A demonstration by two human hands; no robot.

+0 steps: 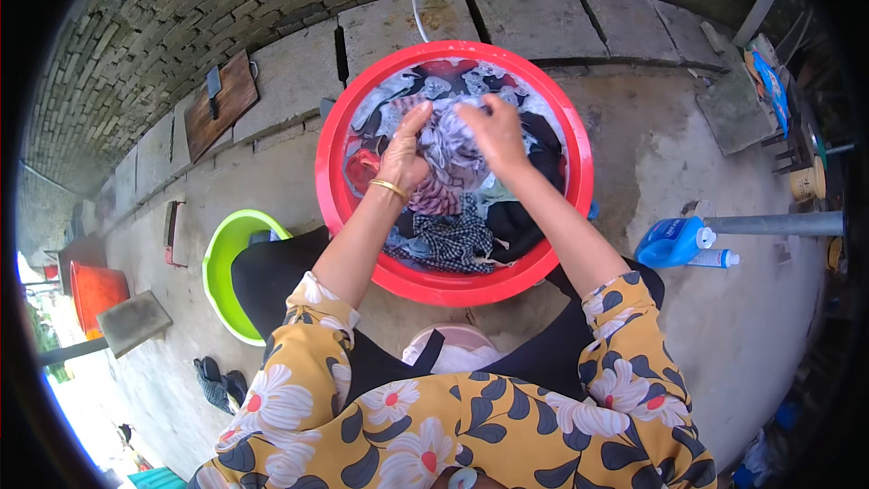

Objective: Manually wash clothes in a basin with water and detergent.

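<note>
A large red plastic basin stands before me, full of wet clothes and suds. Both my hands are over it at a bunched pale lavender cloth. My left hand, with a gold bangle at the wrist, grips the cloth's left side. On its right side my right hand has curled fingers, slightly blurred, and its hold on the cloth is hard to make out. Nearer me in the basin lie a striped pinkish cloth and a black-and-white checked cloth. A red cloth is at the left, dark cloth at the right.
A lime-green basin is beside my left knee. Blue detergent bottles are at the right. A cleaver lies on a wooden board on concrete slabs by the brick wall. A pinkish tub sits between my legs.
</note>
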